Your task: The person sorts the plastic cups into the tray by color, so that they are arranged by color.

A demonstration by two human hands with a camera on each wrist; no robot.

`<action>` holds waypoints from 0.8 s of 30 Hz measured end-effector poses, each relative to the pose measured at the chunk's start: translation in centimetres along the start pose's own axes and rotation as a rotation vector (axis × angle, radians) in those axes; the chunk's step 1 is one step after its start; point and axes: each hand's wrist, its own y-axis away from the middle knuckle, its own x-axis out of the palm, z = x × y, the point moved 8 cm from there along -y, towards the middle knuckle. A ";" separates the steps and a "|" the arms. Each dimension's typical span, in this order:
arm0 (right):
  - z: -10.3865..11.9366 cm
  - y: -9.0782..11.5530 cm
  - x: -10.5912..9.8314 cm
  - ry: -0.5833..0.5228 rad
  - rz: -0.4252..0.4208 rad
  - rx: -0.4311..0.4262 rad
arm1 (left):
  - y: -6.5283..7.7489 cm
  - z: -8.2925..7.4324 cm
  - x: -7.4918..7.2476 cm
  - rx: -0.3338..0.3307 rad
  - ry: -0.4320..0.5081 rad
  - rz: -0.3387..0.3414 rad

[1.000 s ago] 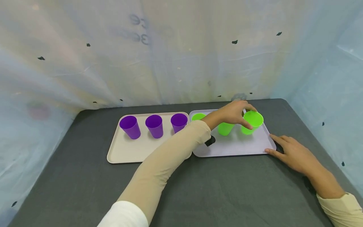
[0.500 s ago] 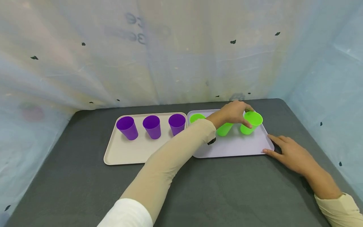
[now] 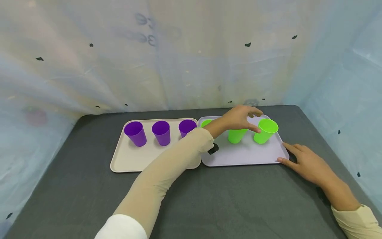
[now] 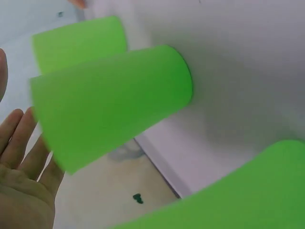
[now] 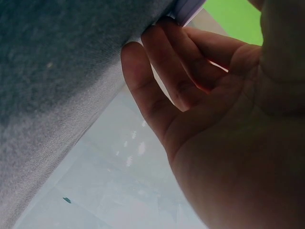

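Three green cups stand upright on a lilac tray. Beside the rightmost green cup hovers my left hand, fingers spread, thumb close to its rim; whether it touches is unclear. A second green cup stands under that hand, and the left green cup is mostly hidden behind the wrist. In the left wrist view, the left hand's fingers are extended behind a green cup. My right hand rests thumb and fingertips against the lilac tray's front right corner.
A beige tray adjoins the lilac one on the left. It bears three upright purple cups, the left cup, middle cup and right cup, the last partly behind the left sleeve. Plastic sheeting hangs behind the dark table.
My left hand has let go of the rightmost green cup and drawn slightly left, its fingers spreading. The right hand stays at the tray corner.
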 end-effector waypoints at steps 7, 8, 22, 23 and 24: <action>0.0 -0.1 0.2 -0.007 -0.023 -0.001 | 5.5 0.6 -2.6 0.004 0.027 -0.109; 0.0 -0.2 0.2 -0.006 -0.026 -0.005 | 6.5 0.9 -2.9 0.004 0.035 -0.124; -0.1 0.0 0.1 0.016 -0.014 0.014 | 19.2 3.5 -3.8 0.099 0.051 -0.172; 0.0 -0.1 0.2 0.016 -0.013 0.014 | 20.2 4.0 -3.7 0.090 0.050 -0.162; 0.1 -0.1 0.4 0.016 -0.011 0.016 | 21.3 4.7 -3.6 0.081 0.051 -0.163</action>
